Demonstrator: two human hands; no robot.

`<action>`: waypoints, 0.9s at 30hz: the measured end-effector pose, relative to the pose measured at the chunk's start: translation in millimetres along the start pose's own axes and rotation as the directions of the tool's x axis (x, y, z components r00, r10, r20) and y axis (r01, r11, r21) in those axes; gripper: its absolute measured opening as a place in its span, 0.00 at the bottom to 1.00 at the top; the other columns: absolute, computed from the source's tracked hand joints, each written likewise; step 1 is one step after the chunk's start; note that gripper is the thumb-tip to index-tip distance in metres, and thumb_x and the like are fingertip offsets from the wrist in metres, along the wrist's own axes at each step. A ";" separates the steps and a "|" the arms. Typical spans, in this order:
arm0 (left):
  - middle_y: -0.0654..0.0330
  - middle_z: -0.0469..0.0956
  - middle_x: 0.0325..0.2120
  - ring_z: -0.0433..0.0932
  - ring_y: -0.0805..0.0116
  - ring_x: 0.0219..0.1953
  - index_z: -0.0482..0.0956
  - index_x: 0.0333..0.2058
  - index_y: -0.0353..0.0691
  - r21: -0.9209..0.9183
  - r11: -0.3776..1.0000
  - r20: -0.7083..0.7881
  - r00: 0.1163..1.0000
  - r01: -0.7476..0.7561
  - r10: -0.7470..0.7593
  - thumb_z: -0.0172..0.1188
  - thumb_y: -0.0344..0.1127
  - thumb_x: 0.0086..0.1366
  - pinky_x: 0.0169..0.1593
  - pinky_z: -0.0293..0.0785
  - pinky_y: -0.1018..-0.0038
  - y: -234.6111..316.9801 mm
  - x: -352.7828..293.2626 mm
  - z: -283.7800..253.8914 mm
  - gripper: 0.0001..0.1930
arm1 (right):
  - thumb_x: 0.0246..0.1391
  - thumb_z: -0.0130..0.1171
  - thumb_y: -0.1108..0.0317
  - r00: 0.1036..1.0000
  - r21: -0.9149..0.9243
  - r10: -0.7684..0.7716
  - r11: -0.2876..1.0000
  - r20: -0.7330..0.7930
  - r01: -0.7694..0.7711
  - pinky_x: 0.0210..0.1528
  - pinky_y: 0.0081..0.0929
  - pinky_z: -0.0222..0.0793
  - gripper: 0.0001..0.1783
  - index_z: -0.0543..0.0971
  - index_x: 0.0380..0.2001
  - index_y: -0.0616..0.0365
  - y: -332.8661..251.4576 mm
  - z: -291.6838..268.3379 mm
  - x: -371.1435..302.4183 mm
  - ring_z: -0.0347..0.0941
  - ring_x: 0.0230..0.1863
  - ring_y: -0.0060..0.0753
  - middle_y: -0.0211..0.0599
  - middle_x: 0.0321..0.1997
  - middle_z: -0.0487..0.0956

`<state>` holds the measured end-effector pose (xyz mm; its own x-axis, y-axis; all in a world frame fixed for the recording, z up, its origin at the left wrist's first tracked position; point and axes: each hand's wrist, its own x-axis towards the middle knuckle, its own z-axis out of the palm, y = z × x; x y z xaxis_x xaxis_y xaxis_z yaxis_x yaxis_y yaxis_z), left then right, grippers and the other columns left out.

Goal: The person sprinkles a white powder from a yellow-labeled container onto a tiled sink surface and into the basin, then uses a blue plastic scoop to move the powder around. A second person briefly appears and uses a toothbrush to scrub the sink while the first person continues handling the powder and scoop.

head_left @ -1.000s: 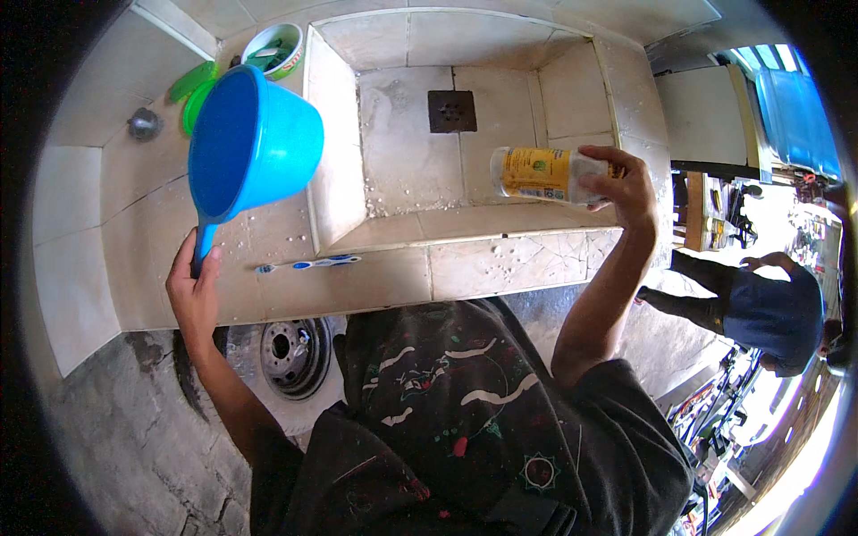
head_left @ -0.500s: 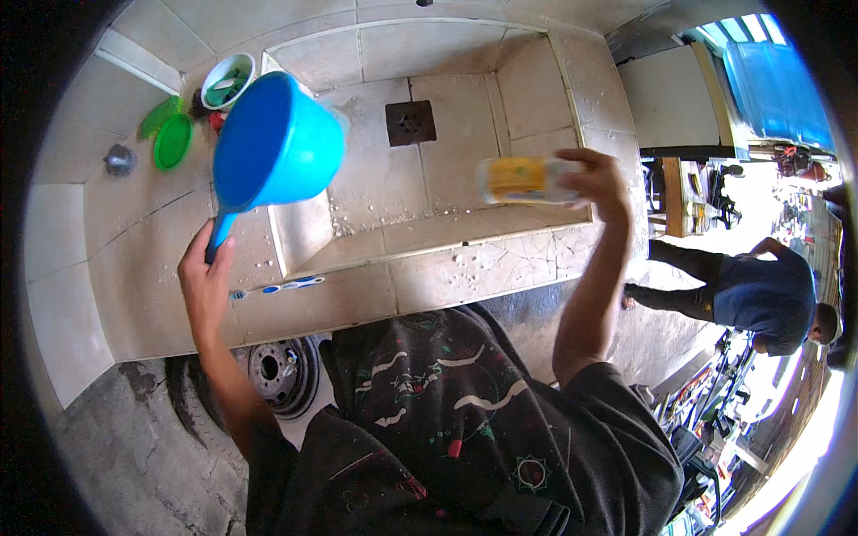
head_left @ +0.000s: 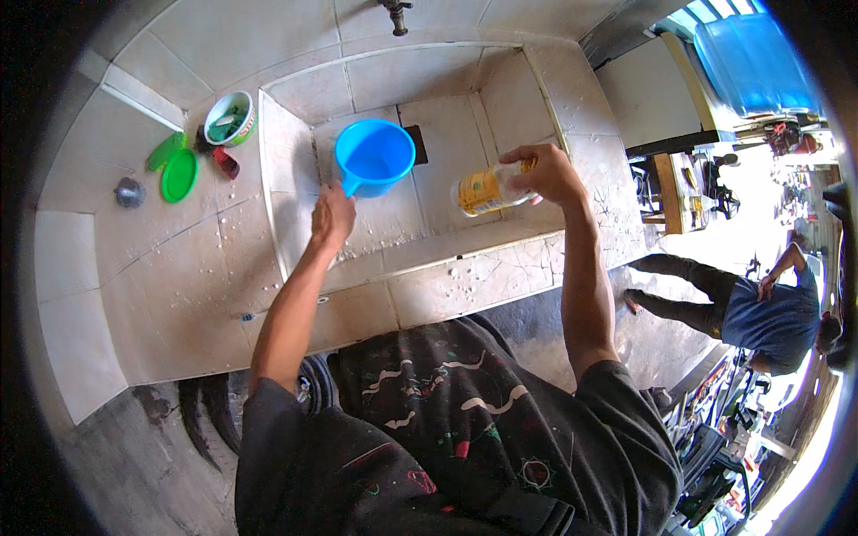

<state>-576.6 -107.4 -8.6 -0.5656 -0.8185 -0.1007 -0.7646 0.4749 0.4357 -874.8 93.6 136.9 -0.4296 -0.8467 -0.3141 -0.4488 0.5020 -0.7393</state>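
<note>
My left hand (head_left: 333, 219) grips the handle of a blue plastic dipper (head_left: 375, 170) over the left half of a tiled sink basin (head_left: 451, 228). The dipper's round mouth faces up, and its inside looks plain blue. On the right, my right hand (head_left: 550, 174) is closed around one end of a clear container with a yellow label (head_left: 481, 192). That container lies nearly sideways above the basin, its far end pointing left toward the dipper. Behind the dipper, part of a dark square drain cover (head_left: 417, 146) shows.
On the left ledge are a white tub (head_left: 231, 121), a green lid (head_left: 180, 176), a red object (head_left: 225, 163) and a greyish lump (head_left: 130, 192). White crumbs dot the tiles. My left forearm partly covers a toothbrush (head_left: 248, 317). A tap (head_left: 396, 16) juts out above; a person (head_left: 760, 308) stands at right.
The blue dipper has moved right and lower, from the left ledge to over the basin, and its mouth has turned upward. The labelled container has shifted slightly left and tilted.
</note>
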 end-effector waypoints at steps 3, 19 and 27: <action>0.40 0.70 0.37 0.74 0.41 0.39 0.66 0.42 0.31 -0.040 0.999 0.051 0.998 0.029 -0.027 0.58 0.34 0.56 0.40 0.74 0.53 -1.9 2.2 21.4 0.18 | 0.34 0.66 0.72 1.000 -0.012 0.020 1.000 0.010 -0.020 0.23 0.27 0.79 0.23 0.81 0.40 0.51 -22.3 2.9 -13.0 0.78 0.29 0.30 0.40 0.34 0.81; 0.49 0.76 0.40 0.76 0.53 0.44 0.67 0.50 0.37 -0.605 0.686 -0.055 0.881 -0.405 0.471 0.73 0.43 0.36 0.48 0.72 0.63 133.3 -43.5 -61.5 0.41 | 0.35 0.69 0.67 0.937 -0.040 -0.313 0.946 0.157 0.323 0.22 0.28 0.77 0.28 0.78 0.46 0.50 -95.1 39.7 -17.3 0.78 0.26 0.33 0.43 0.34 0.81; 0.51 0.78 0.35 0.78 0.54 0.39 0.72 0.43 0.38 -0.561 0.708 -0.200 0.901 -0.428 0.386 0.73 0.37 0.36 0.43 0.75 0.65 92.3 -56.6 -94.2 0.31 | 0.27 0.32 0.14 0.855 0.794 -0.454 0.602 0.250 0.088 0.52 0.54 0.63 0.65 0.48 0.66 0.45 -44.2 16.7 -19.4 0.61 0.58 0.63 0.59 0.65 0.54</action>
<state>-586.1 -47.7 121.6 -0.7426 -0.6187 0.2564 -0.1260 0.5051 0.8538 -833.6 84.8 165.8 0.0326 -0.9961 -0.0815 0.3140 0.0876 -0.9454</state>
